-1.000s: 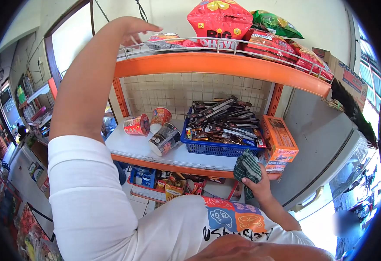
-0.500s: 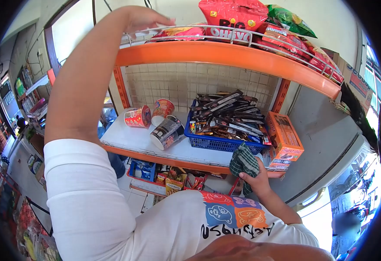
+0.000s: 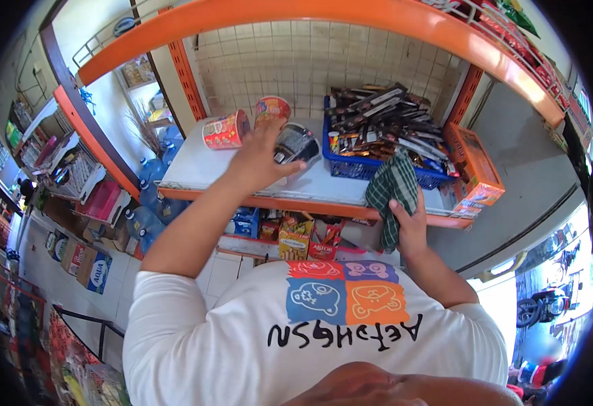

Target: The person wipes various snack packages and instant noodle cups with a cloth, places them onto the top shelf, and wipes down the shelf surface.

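Front edge: the orange lip (image 3: 310, 204) of the white shelf (image 3: 205, 168) runs in front of everything there; the left forearm crosses above it.
Upper edge: I see an orange beam (image 3: 296, 12) overhead, and both grips are lower than it.
Back: a wire mesh (image 3: 262, 64) stands behind the goods.
Room on shelf: the widest white surface is at the left front; between the black cup and the blue basket (image 3: 350, 167) there is only a narrow strip.
Left grip (image 3: 286, 150): spread, the thumb well apart from the fingers; whether it touches a cup, I cannot tell.
Black cup (image 3: 301, 143): just at this grip, between thumb and fingers in view, partly hidden.
Red cups: one (image 3: 223, 131) lies on its side, left of the fingers; another (image 3: 273, 107) is behind the fingertips.
Right grip (image 3: 405, 210): pinching a green checked cloth (image 3: 388, 186), which hangs before the basket.
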Available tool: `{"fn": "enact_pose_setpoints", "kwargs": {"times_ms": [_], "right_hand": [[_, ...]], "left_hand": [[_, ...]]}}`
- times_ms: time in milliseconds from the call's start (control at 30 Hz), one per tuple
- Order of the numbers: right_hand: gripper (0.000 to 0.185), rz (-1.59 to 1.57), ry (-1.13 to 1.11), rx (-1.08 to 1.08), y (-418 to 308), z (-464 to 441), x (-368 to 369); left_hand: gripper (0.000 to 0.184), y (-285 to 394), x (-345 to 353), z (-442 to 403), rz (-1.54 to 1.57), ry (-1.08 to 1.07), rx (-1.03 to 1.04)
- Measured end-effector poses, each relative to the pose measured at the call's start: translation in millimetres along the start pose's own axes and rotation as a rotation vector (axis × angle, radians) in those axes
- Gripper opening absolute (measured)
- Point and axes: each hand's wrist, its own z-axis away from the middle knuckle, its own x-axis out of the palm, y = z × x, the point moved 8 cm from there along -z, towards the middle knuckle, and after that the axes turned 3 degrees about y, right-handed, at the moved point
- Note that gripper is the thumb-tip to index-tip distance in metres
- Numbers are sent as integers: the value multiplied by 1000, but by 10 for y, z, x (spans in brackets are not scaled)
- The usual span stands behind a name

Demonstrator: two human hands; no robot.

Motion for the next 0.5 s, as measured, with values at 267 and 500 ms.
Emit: {"fn": "enact_pose_setpoints", "kwargs": {"times_ms": [267,500], "right_hand": [[63,50,106,-161,46,67,815],[54,334,71,-390,-213,91,1481]], "left_hand": [[90,-653,98,337,659,-66,-377],[104,-375,-460,1091,1238,-53,-291]]}}
